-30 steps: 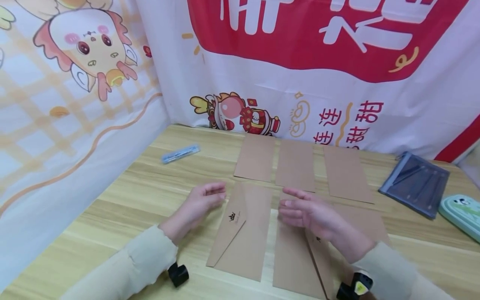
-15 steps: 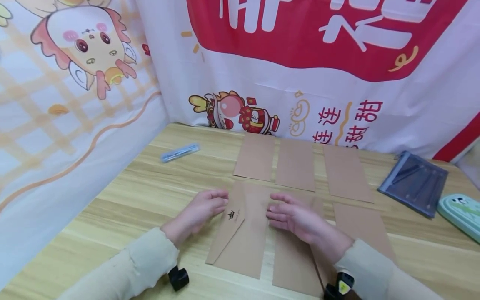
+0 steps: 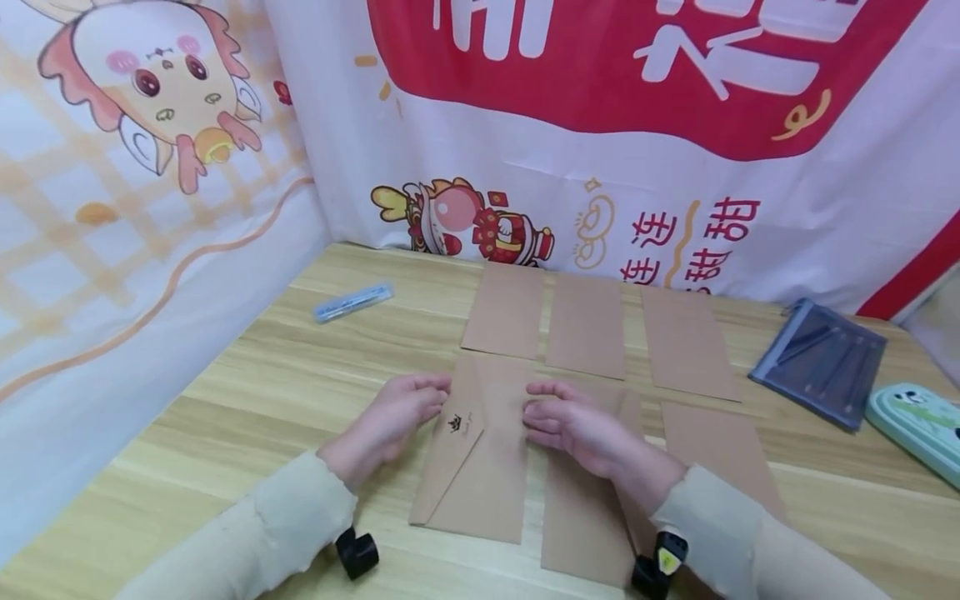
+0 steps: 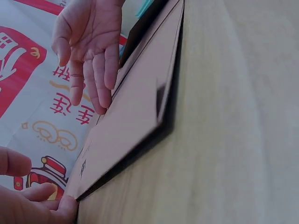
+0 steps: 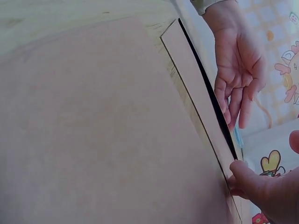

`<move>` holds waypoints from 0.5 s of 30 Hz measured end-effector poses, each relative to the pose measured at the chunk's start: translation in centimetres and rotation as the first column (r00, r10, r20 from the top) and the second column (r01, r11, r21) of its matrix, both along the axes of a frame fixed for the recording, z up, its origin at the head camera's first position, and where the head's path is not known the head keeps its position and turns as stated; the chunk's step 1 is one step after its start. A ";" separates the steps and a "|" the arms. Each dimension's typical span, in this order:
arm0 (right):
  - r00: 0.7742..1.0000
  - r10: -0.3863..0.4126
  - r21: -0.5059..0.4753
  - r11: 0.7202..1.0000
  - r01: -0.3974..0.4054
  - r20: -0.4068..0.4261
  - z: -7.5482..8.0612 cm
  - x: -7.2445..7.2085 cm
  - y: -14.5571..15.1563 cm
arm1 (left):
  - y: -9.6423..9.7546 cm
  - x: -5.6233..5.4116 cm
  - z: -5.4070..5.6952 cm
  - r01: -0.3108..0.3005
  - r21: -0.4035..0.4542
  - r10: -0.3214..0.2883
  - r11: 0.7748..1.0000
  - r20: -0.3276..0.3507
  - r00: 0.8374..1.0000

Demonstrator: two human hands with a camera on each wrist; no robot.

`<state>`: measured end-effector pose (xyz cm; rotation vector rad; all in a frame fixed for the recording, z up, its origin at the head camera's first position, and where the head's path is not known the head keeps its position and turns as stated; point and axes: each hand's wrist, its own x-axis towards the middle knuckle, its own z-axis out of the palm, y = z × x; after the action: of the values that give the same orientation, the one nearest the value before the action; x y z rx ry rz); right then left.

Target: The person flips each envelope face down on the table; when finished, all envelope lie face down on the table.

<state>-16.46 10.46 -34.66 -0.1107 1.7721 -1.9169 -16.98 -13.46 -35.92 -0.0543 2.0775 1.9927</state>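
A brown paper envelope (image 3: 495, 475) lies on the table with its pointed flap on the left, marked by a small black crown print. At its left edge is my left hand (image 3: 397, 417), fingers extended; in the left wrist view, the left fingertips (image 4: 67, 205) touch that edge. My right hand (image 3: 581, 429) is at the opposite long edge, palm turned inward, and the right wrist view shows its fingertips (image 5: 238, 170) against the envelope's side. Neither hand curls around the envelope. Partly under my right forearm lies a second envelope (image 3: 577, 517) with a flap.
Three brown envelopes (image 3: 585, 325) form a row behind, and another (image 3: 720, 450) lies at right. A blue zip pouch (image 3: 821, 358) and a green pencil case (image 3: 918, 425) sit far right. A slim blue pack (image 3: 352, 302) lies back left. Printed cloth (image 3: 525, 150) hangs behind.
My right hand has moved left from above the second envelope to the right edge of the crown-printed one. My left hand has stayed by its left edge. The camera view has shifted slightly.
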 end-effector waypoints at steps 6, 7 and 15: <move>0.999 -0.039 -0.052 0.998 0.041 0.024 -0.1 0.0 -0.6 | -0.9 0.3 0.2 -0.003 -0.039 0.002 0.999 -0.030 1.000; 0.999 -0.043 -0.058 0.997 0.044 0.024 -0.1 0.1 -0.7 | -1.0 0.3 0.3 -0.005 -0.040 0.004 0.999 -0.034 0.999; 0.997 -0.067 -0.090 0.994 0.070 0.031 -0.4 0.0 -1.9 | -2.1 0.1 1.5 0.036 -0.094 -0.045 0.995 -0.095 0.994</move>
<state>-16.45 8.53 -35.08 -0.0551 1.6911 -2.0381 -16.88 -15.59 -34.38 0.0677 2.2121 1.9109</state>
